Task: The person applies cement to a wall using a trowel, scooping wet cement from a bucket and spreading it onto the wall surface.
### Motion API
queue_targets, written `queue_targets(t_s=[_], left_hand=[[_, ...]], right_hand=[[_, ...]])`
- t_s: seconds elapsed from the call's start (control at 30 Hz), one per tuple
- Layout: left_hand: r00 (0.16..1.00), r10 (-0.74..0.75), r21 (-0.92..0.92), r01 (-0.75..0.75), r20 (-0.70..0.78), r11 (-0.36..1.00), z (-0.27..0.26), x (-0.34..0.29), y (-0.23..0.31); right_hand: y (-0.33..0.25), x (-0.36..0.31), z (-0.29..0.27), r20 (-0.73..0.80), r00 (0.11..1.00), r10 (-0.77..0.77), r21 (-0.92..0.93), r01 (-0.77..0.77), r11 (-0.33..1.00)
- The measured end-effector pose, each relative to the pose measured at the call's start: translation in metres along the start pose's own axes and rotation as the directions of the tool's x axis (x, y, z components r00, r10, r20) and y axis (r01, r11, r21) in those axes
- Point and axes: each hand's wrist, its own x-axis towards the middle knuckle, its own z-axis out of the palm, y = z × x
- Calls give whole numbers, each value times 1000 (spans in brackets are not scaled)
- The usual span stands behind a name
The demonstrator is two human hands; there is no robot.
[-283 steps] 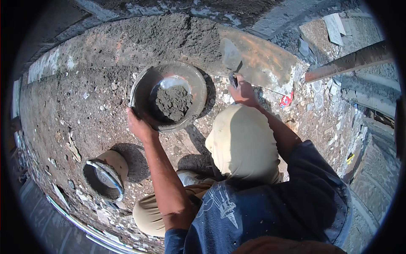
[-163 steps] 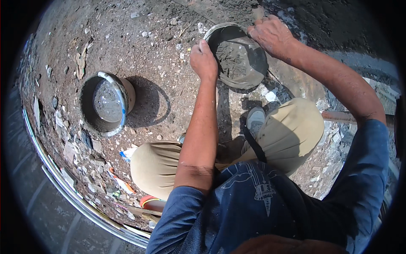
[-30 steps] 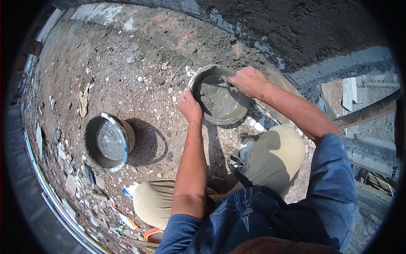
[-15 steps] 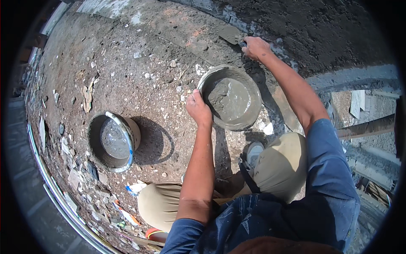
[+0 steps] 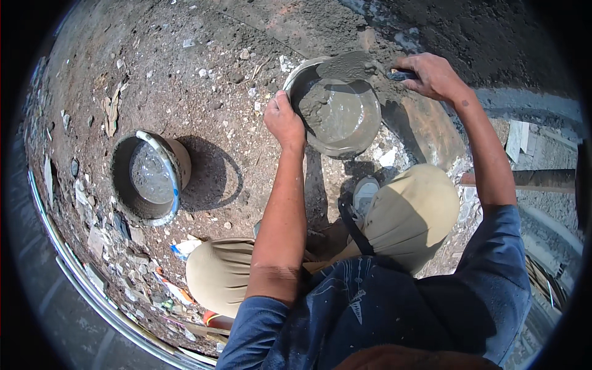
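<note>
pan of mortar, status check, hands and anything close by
Left hand gripping pan rim. Right hand holding trowel, loaded, over pan's far edge. Water bucket apart, to the left.

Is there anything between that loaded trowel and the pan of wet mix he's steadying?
Nothing visible stands in the way. The trowel, held in the right hand, rests over the far rim of the pan with its load above the wet mix. The left hand grips the near-left rim, clear of the blade.
</note>
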Motion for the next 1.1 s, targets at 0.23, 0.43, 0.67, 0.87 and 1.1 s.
queue_targets(t_s=[0.23,0.43,0.67,0.87,1.1], left_hand=[[995,78,96,-84,60,992,10,-6,-4],[997,52,210,-62,53,976,-11,-3,4],[996,-12,90,4,89,996,6,-6,-3],[989,146,133,-148,26,980,-3,-3,-5],[996,88,90,-89,18,992,0,-5,-4]], right_hand=[[-89,3,53,-61,958,-281,-313,249,917],[-76,11,-7,79,947,-310,-193,320,928],[-75,-20,83,226,959,-169,-94,194,976],[-43,-4,21,-130,904,-407,-271,363,892],[-46,-9,63,130,991,31,-282,7,959]])
